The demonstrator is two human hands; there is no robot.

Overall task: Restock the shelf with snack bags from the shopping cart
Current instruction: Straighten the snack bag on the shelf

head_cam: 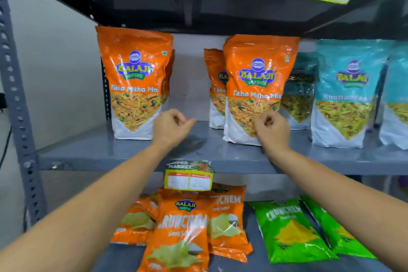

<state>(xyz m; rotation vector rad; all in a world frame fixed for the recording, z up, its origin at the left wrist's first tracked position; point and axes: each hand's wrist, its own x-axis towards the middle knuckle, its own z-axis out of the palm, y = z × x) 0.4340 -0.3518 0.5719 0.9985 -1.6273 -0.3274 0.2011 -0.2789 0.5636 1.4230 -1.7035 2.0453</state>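
We find two orange bags upright on the shelf (198, 152): one (134, 81) at 10 o'clock, one (256, 88) at 2 o'clock. Left hand (172, 127) is loosely curled, holding nothing. Right hand (271, 129) is loosely curled against the right bag's lower corner; we cannot tell if it grasps.

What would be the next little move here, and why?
Probably reach back to the cart for another bag: both the left hand and right hand look empty, and a bare gap on the middle shelf sits between the two front Tikha Mitha Mix bags.
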